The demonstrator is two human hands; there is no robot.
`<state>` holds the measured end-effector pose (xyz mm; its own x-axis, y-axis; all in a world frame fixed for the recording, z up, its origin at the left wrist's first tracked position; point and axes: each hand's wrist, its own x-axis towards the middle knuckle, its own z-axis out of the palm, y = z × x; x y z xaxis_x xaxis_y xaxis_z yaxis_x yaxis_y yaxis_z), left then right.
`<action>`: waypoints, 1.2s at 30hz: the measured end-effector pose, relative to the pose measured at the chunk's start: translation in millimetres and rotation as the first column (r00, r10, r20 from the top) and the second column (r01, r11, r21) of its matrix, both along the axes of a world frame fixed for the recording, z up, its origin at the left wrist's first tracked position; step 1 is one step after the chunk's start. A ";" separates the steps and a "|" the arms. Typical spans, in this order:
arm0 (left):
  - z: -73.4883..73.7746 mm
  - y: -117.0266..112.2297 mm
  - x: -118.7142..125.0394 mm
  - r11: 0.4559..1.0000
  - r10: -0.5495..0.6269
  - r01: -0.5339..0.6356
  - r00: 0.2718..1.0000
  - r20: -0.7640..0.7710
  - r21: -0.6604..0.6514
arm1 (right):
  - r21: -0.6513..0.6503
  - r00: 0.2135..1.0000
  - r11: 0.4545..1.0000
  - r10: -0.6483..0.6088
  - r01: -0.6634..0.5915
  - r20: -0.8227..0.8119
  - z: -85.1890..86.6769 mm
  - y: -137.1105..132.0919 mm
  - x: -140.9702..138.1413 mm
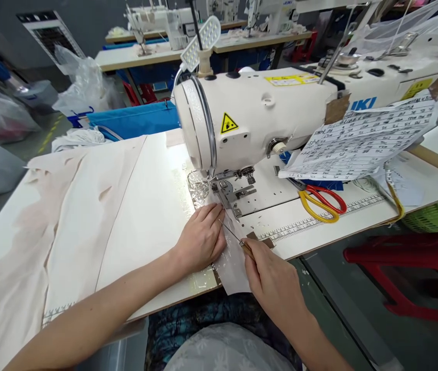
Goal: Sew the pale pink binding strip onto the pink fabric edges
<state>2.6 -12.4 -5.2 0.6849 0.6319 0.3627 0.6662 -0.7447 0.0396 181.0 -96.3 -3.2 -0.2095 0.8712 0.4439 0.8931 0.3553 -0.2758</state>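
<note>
My left hand (pixel 202 238) lies flat, fingers together, pressing a narrow strip of white fabric (pixel 231 264) onto the table just in front of the presser foot (pixel 230 193) of a white sewing machine (pixel 257 116). My right hand (pixel 271 278) pinches a thin metal awl (pixel 233 234) with a wooden handle. Its tip points at the fabric beside my left fingertips. The strip hangs over the table's near edge.
Pale pink cloth (pixel 49 216) covers the left of the table (pixel 153 206). Red and yellow scissors (pixel 321 201) lie right of the needle, under a printed paper sheet (pixel 366 139). A red stool (pixel 408 273) stands at the right. More sewing machines stand behind.
</note>
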 end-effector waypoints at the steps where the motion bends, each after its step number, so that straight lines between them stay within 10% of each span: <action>1: -0.4 0.3 -0.1 1.000 0.003 -0.003 1.000 0.001 0.001 | 0.006 1.000 1.000 0.002 -0.002 -0.005 -0.1 1.0 -0.4; 26: 1.7 31.5 -15.0 0.979 0.205 -0.203 0.974 -0.099 0.026 | 0.006 1.000 1.000 0.017 -0.017 0.006 3.3 22.0 -20.8; 36: 3.1 9.9 -2.8 0.996 0.084 -0.085 0.996 -0.040 -0.015 | -0.016 1.000 1.000 0.019 -0.019 0.000 4.5 15.9 -18.6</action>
